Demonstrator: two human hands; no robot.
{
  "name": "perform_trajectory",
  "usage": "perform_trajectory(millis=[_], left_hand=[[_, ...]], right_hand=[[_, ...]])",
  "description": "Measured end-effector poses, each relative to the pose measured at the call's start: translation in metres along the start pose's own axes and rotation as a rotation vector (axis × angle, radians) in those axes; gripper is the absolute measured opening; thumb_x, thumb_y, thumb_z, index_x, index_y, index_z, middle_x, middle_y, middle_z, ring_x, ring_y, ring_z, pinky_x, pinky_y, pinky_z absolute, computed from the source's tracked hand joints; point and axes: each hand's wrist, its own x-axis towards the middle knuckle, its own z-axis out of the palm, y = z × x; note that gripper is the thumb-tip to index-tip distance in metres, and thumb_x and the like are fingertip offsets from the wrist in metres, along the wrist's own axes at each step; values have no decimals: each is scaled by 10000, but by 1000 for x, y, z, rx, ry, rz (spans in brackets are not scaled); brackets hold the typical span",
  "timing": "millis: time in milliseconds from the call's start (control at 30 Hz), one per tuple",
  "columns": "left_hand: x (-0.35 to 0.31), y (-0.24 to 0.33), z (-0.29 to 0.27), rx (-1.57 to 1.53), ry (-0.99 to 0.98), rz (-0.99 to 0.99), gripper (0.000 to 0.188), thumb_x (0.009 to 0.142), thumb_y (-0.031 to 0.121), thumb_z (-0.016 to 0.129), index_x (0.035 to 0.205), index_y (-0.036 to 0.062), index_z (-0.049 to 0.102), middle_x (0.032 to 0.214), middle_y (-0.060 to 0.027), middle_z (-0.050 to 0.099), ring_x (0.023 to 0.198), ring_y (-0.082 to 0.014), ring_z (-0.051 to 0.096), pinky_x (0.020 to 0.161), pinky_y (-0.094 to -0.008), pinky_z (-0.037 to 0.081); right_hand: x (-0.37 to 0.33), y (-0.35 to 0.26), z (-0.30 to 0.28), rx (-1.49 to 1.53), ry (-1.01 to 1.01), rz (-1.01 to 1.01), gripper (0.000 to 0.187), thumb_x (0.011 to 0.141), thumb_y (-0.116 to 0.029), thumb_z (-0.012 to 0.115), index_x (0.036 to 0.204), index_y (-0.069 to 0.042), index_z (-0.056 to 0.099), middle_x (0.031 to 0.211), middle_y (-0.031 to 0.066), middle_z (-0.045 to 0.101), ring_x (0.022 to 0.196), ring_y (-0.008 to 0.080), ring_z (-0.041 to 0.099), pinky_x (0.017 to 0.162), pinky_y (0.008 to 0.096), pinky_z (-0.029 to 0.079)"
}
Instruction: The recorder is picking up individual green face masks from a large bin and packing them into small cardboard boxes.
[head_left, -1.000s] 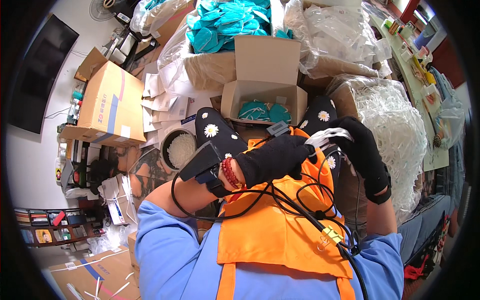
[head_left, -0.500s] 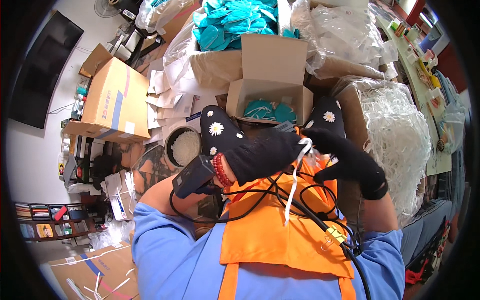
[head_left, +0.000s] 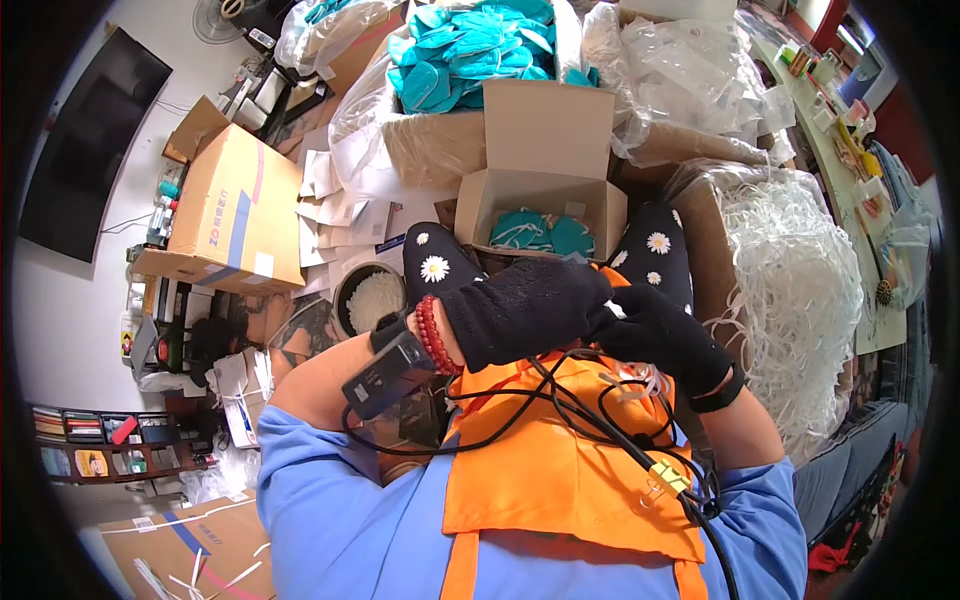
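Both hands wear black gloves and meet above my lap, just below an open cardboard box (head_left: 475, 210) with teal face masks (head_left: 545, 232) in it. My left hand (head_left: 530, 310) is closed, its fingertips against a short showing bit of white strap (head_left: 614, 310). From the other side my right hand (head_left: 660, 335) bends its fingers around the same bit. The rest of the strap is hidden by the gloves. A pale blue edge peeks out above my left hand, too small to name. Under my hands spreads an orange apron (head_left: 560, 480) with black cables (head_left: 500, 385) across it.
A large box of teal masks (head_left: 470, 60) stands at the far side. White straps (head_left: 790, 290) heap in a box on the right. Left of my knee is a round pot (head_left: 375, 300) of white bits. A cardboard carton (head_left: 235, 205) stands farther left.
My right hand has moved down and left, closing against my left hand. The white strap that hung down over the apron is now mostly out of sight. My left hand has shifted slightly.
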Motion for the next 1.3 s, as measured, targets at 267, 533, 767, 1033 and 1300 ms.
perform_trajectory(millis=[267,533,767,1033,1300], left_hand=[[-23,-9,21,-469,124,-54,216,916,235,586,993,36,615,791,-73,593,684,-151,585,596,-299,481],[-27,-6,65,-949,35,108,176,913,158,576,1037,41,623,774,-105,616,709,-217,605,689,-324,475],[-72,17,31,-319,68,293,136,875,222,611,874,88,632,738,-130,611,692,-282,622,604,-367,480],[-199,-129,27,-184,313,-281,231,832,164,630,994,-1,622,880,-89,645,839,-142,618,777,-301,502],[-82,-58,49,-1566,195,-182,334,941,389,509,871,65,540,728,-37,543,628,-150,600,590,-278,506]], right_hand=[[-33,1,1,197,192,-7,156,917,-113,578,1003,0,643,937,49,643,844,92,565,772,261,459],[-58,1,38,-954,674,-439,210,887,-104,583,1088,-46,582,923,104,631,797,239,628,729,331,495],[-82,-35,50,-461,261,-60,181,870,-231,625,802,-66,597,769,102,614,733,278,617,699,442,475],[-119,-10,-13,39,729,126,287,928,-254,548,1143,-67,514,938,93,630,764,207,613,659,318,503],[5,-18,13,-854,532,-284,244,725,12,663,953,-77,668,849,124,671,792,302,661,669,336,510]])
